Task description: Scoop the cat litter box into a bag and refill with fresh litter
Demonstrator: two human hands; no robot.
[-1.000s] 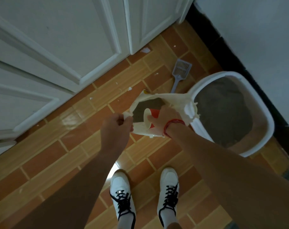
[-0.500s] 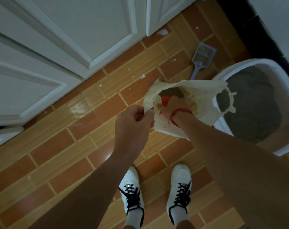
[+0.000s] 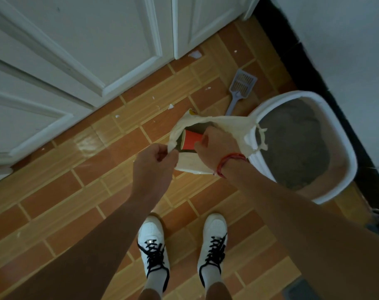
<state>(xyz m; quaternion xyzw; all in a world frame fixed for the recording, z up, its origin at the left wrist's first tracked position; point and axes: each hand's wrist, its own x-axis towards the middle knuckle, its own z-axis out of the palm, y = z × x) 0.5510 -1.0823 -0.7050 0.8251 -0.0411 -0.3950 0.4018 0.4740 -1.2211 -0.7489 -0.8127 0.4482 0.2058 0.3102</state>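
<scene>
Over tiles, left hand tight on bag, right hand round cup.

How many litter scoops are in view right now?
1: the grey scoop lies on the floor beside the litter box, near the door. The bag could hide another.

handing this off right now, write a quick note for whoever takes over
Left hand pinches the near edge of the bag, holding its mouth open. Right hand reaches into the mouth and grips the red cup. The bag hangs beside the litter box, which holds grey litter. The scoop lies on the floor behind. Can't tell if scooping is done; likely next is cupping litter into the box.
</scene>
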